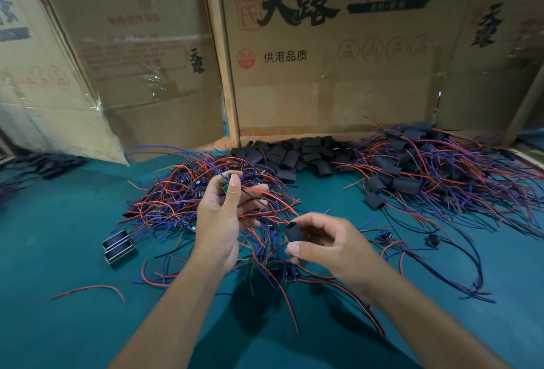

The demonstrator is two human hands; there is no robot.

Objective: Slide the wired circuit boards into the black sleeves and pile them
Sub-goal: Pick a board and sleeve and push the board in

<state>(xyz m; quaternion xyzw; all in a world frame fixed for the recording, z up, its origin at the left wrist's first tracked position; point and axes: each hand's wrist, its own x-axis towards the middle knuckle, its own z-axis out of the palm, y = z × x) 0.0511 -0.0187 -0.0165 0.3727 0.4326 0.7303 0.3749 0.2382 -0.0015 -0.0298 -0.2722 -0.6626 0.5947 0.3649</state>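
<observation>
Nearest the camera, two bare forearms reached out over the green table [73, 251], where a few loose red and blue wires and a small board [290, 274] lay just under the hands. The right hand [326, 246] pinched a black sleeve [295, 232] between thumb and curled fingers, its open mouth turned up and toward the other hand. The left hand [223, 218] was raised a little higher and to the left, thumb and fingers closed on a small green circuit board [226, 189], most of it hidden by the thumb, with its red and blue wires [273, 201] trailing down across the palm toward the sleeve. Board and sleeve were near each other but not yet touching, so the step in hand looked to be the insertion itself. To do it well, the person would likely need to gather the trailing wires into one bundle, feed them or the board's narrow end squarely into the sleeve's mouth, and squeeze the sleeve's edges lightly so the flattened tube opened; a stray wire catching the rim would probably buckle the soft sleeve. Beyond the hands lay a tangled heap of unsleeved wired boards [188, 192], with two small metal-framed blocks [119, 246] at its left edge. Farther back sat a stock of empty sleeves [294, 154], and to the right a pile of finished, sleeved boards [426, 168], where this one would presumably go. Flattened cardboard boxes [323, 59] stood behind everything.
</observation>
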